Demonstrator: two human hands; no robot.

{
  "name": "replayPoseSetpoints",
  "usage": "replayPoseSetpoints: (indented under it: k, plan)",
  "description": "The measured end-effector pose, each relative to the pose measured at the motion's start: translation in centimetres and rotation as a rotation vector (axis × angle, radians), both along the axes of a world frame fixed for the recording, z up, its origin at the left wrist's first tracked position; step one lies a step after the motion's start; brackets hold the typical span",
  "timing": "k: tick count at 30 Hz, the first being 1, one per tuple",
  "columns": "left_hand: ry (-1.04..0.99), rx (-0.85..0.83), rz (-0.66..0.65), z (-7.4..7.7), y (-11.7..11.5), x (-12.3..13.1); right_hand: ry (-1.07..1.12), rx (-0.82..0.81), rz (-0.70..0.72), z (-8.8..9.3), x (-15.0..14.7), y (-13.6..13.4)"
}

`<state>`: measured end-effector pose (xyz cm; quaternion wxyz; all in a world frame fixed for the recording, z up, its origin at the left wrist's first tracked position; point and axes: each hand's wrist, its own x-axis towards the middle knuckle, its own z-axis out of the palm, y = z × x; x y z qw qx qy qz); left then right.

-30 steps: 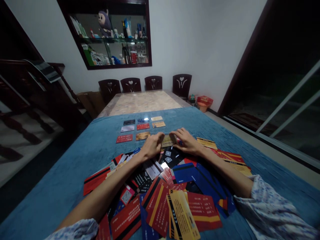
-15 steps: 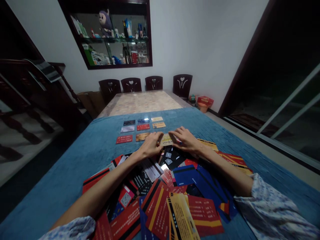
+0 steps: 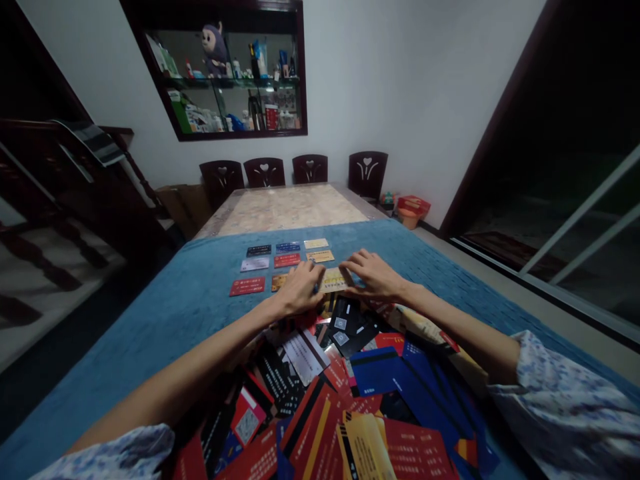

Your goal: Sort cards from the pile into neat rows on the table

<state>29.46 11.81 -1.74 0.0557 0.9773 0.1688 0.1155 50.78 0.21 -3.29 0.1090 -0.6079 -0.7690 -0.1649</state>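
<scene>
A pale gold card [image 3: 334, 281] lies between my two hands at the front of the card rows. My left hand [image 3: 303, 287] has its fingers closed at the card's left edge. Opposite it, my right hand [image 3: 371, 275] pinches the right edge. Beyond and to the left, several cards lie in rows, among them a red card [image 3: 247, 286], a silver card [image 3: 255, 265] and a black card [image 3: 259, 251]. A gold card [image 3: 279, 283] is partly hidden behind my left hand. Below my wrists spreads a heap of mixed cards, including a blue card [image 3: 376, 371] and a white card [image 3: 306, 355].
A blue cloth [image 3: 200, 293] covers the near part of the long table [image 3: 285, 205]. Dark chairs [image 3: 368, 175] stand at its far end. A wall cabinet [image 3: 240, 81] holds a plush toy and bottles. A red bag [image 3: 414, 205] sits on the floor at the right.
Both hands stay at the pale gold card with little movement. The view has shifted slightly, and my forearms now lie a little wider apart over the heap.
</scene>
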Motion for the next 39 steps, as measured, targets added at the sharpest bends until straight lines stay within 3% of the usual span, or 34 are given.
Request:
replayPoseSetpoints:
  k: [13,22,31,39]
  plan:
    - [0.093,0.048,0.095,1.5,3.0,2.1,0.034,-0.071,0.055,1.2,2.4,4.8]
    - [0.142,0.089,0.153,1.9,6.7,4.9,0.032,-0.142,0.02,1.9,4.3,9.2]
    - [0.16,0.093,0.209,1.4,11.0,7.8,0.015,-0.273,-0.158,2.3,4.9,13.7]
    - [0.223,0.073,0.267,0.4,13.5,9.4,0.007,-0.375,-0.294,2.4,3.9,16.1]
